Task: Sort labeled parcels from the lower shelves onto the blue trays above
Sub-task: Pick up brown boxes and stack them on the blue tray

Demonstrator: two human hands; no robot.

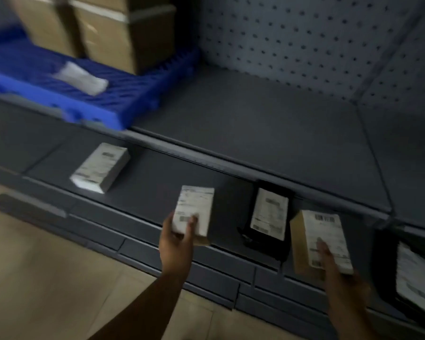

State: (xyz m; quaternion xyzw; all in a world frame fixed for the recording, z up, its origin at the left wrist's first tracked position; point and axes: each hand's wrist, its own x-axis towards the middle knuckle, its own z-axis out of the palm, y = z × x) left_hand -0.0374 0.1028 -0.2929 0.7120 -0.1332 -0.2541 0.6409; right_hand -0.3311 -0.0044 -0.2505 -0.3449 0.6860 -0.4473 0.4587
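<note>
My left hand grips a small white-labeled box just above the lower shelf. My right hand holds a tan box with a barcode label further right. Between them a black parcel with a white label lies on the lower shelf. Another white labeled box rests on that shelf at the left. The blue tray sits on the upper shelf at the left, carrying a white packet and brown cartons.
A second black labeled parcel lies at the far right edge of the lower shelf. The upper shelf beside the tray is bare grey, backed by a perforated panel. Beige floor lies below the shelf base.
</note>
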